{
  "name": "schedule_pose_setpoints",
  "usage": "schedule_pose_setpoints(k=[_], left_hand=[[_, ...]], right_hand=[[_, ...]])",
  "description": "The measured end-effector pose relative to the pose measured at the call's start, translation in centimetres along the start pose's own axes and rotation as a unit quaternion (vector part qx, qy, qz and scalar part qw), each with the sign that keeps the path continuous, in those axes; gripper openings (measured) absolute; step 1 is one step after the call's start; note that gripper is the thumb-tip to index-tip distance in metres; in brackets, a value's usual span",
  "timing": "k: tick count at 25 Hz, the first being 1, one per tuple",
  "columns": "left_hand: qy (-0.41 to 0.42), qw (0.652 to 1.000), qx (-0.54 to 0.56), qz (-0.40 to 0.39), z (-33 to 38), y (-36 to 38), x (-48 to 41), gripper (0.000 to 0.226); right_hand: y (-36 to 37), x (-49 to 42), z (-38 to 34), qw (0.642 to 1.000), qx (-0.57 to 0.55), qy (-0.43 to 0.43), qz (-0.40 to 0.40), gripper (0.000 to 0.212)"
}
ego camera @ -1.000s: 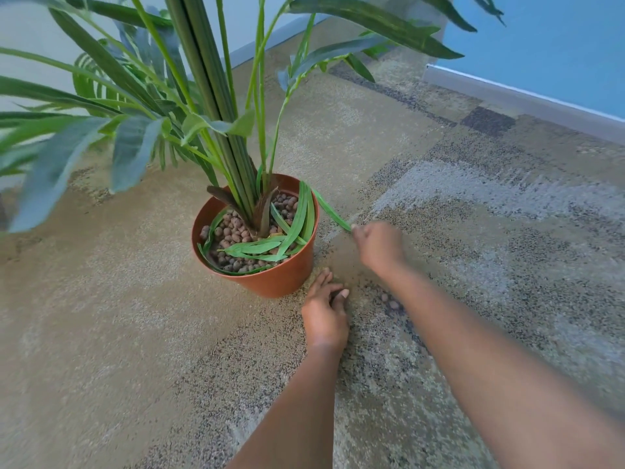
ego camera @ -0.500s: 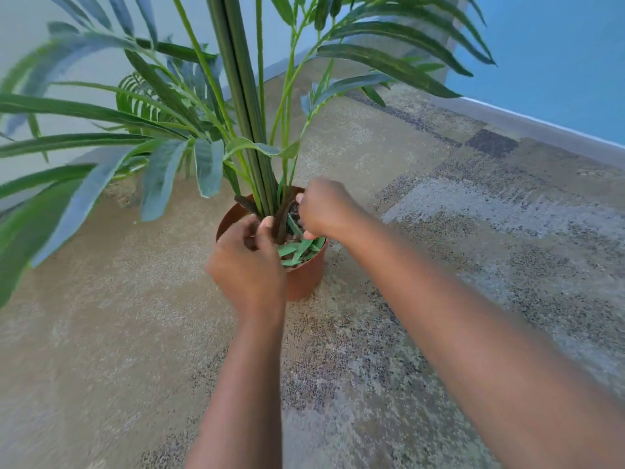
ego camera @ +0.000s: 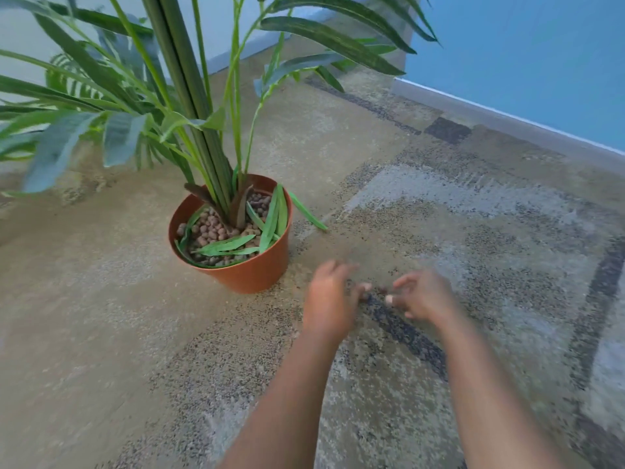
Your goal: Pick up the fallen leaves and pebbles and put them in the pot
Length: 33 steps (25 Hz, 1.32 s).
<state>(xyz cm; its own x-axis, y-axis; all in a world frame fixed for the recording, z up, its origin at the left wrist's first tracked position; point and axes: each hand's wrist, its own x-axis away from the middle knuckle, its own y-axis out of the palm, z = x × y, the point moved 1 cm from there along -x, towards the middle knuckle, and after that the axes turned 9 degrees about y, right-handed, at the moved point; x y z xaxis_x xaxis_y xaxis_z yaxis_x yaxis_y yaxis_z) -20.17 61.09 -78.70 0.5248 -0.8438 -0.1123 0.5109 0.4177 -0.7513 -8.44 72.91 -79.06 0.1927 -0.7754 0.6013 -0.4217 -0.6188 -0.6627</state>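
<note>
A terracotta pot [ego camera: 252, 274] stands on the carpet with a tall green plant in it. Brown pebbles [ego camera: 211, 230] and several loose green leaves [ego camera: 230, 243] lie inside it. One leaf [ego camera: 306, 211] hangs over the pot's right rim with its tip on the carpet. My left hand [ego camera: 329, 301] and my right hand [ego camera: 422, 294] hover low over the carpet to the right of the pot, both blurred, fingers spread and pointing toward each other. Between their fingertips lie a couple of small pebbles [ego camera: 367, 287], hard to make out.
Long plant fronds [ego camera: 84, 106] spread over the upper left. A blue wall with a grey skirting board [ego camera: 507, 115] runs along the right. Patterned beige and grey carpet [ego camera: 473, 214] covers the floor.
Half a second ago both hands were over the pot among the leaves. They have since dropped back down to the carpet right of the pot, and the view has tilted downward.
</note>
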Motion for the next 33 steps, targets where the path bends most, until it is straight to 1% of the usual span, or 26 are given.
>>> schedule_pose_setpoints(k=[1,2,3,4,6,8,10,11,12,14,15,16,17,19,21,23,24,26,28,29,30,31,33], left_hand=[[-0.014,0.996,-0.026,-0.084,-0.8,1.6,0.4,0.047],[-0.002,0.991,-0.059,-0.121,-1.7,2.9,0.4,0.053],[0.018,0.99,-0.075,-0.118,-2.2,3.5,0.2,0.054],[0.037,0.991,-0.081,-0.096,-2.6,3.4,0.1,0.049],[0.049,0.994,-0.078,-0.052,-3.6,3.2,-0.4,0.031],[0.048,0.996,-0.075,-0.019,-3.8,3.2,-0.2,0.019],[0.031,0.997,-0.075,-0.007,-3.6,3.3,0.4,0.016],[0.013,0.997,-0.074,-0.009,-3.6,3.3,0.7,0.016],[-0.005,0.997,-0.071,-0.009,-3.7,3.2,0.9,0.015],[-0.036,0.998,-0.046,0.007,-4.1,2.6,1.5,0.013],[-0.052,0.998,-0.032,0.017,-4.4,2.3,2.0,0.015],[-0.065,0.997,-0.012,0.032,-4.7,2.1,2.6,0.016],[-0.079,0.996,0.006,0.052,-5.1,2.0,3.1,0.016],[-0.107,0.99,0.044,0.08,-5.7,1.6,4.0,0.017],[-0.096,0.989,0.062,0.091,-5.9,1.0,4.3,0.017],[-0.078,0.989,0.074,0.099,-6.2,1.1,4.2,0.016],[-0.07,0.99,0.068,0.102,-6.4,1.2,4.2,0.016],[-0.059,0.99,0.06,0.111,-6.9,1.5,4.4,0.016],[-0.06,0.99,0.051,0.121,-7.1,1.6,4.4,0.019],[-0.071,0.989,0.051,0.121,-7.2,1.7,4.4,0.022],[-0.085,0.988,0.057,0.118,-7.3,1.7,4.3,0.024],[-0.101,0.986,0.069,0.115,-7.3,1.6,4.2,0.025],[-0.144,0.979,0.1,0.105,-7.1,1.3,4.0,0.025]], right_hand=[[1.3,-0.7,0.9,1.0,-0.007,-0.016,0.004,0.029],[1.9,-1.3,1.9,0.999,-0.003,-0.041,0.025,0.033],[2.1,-1.7,2.0,0.997,-0.003,-0.072,0.043,0.039],[2.3,-1.8,1.5,0.993,0.005,-0.103,0.055,0.044],[3.1,-2.1,-0.2,0.986,0.015,-0.155,0.064,0.047],[4.3,-2.3,-1.1,0.977,0.042,-0.2,0.06,0.036],[4.8,-2.3,-1.2,0.968,0.073,-0.23,0.076,0.02],[4.9,-2.5,-1.2,0.967,0.063,-0.232,0.082,0.013],[4.8,-2.7,-1.6,0.971,0.036,-0.223,0.081,0.014],[4.5,-3.4,-3.1,0.979,-0.079,-0.179,0.061,0.022],[4.5,-3.9,-4.3,0.977,-0.138,-0.153,0.057,0.02],[4.6,-4.4,-5.8,0.974,-0.168,-0.141,0.062,0.018],[5.0,-4.9,-7.4,0.972,-0.16,-0.152,0.082,0.018],[6.2,-5.4,-11.0,0.96,-0.1,-0.229,0.124,0.023],[8.1,-5.9,-14.2,0.949,-0.048,-0.291,0.113,0.035],[9.9,-6.6,-16.2,0.948,0.013,-0.302,0.104,0.041],[10.6,-7.2,-16.8,0.945,0.035,-0.305,0.113,0.036],[11.4,-7.8,-17.3,0.944,0.059,-0.301,0.118,0.012],[11.4,-7.7,-17.3,0.943,0.067,-0.296,0.138,0.01],[11.1,-7.5,-17.0,0.949,0.034,-0.281,0.138,0.01],[10.5,-6.9,-16.6,0.955,-0.031,-0.261,0.139,0.011],[9.6,-6.0,-16.0,0.954,-0.11,-0.242,0.14,0.013],[7.0,-3.5,-14.2,0.932,-0.264,-0.204,0.14,0.016]])
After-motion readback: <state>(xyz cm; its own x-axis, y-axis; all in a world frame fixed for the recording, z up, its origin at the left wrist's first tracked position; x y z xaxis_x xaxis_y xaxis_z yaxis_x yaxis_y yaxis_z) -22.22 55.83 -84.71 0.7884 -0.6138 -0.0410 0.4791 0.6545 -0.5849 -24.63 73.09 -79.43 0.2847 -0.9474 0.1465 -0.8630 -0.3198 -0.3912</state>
